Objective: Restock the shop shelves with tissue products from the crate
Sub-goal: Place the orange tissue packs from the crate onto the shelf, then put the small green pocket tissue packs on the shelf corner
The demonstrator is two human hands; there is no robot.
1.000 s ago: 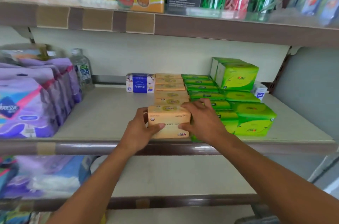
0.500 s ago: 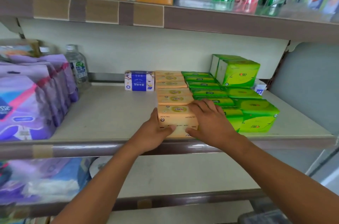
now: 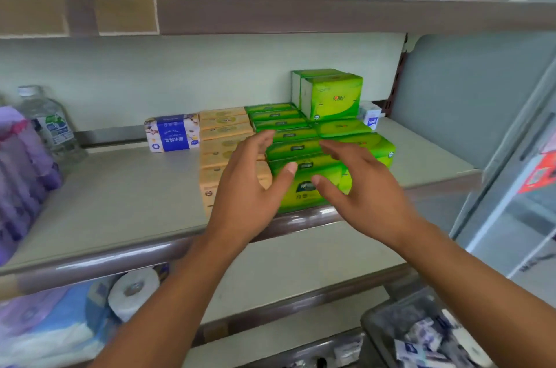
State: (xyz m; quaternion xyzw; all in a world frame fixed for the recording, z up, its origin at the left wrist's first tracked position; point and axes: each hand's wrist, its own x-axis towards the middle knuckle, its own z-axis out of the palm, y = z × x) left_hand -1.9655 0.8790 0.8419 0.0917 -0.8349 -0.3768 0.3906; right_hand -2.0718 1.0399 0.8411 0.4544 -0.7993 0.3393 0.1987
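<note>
A row of orange tissue packs [image 3: 222, 132] runs front to back on the middle shelf [image 3: 120, 205]. Rows of green tissue packs [image 3: 304, 184] stand right beside them, with two more green packs [image 3: 331, 96] stacked upright at the back. My left hand [image 3: 249, 184] hovers with spread fingers over the front orange pack and holds nothing. My right hand [image 3: 358, 187] hovers with spread fingers in front of the front green pack, also holding nothing. A grey crate [image 3: 421, 334] with small blue-and-white tissue packets shows at the bottom right.
A blue tissue pack [image 3: 173, 134] lies left of the orange row. A water bottle [image 3: 51, 123] and purple packs [image 3: 21, 175] stand at the shelf's left. Toilet rolls [image 3: 132, 292] fill the lower shelf. The upper shelf [image 3: 270, 15] carries boxes. A small white packet [image 3: 371, 117] sits far right.
Both hands have let go of the front orange pack, which now rests on the shelf. They have lifted, opened and shifted right toward the green packs. The view has tilted down.
</note>
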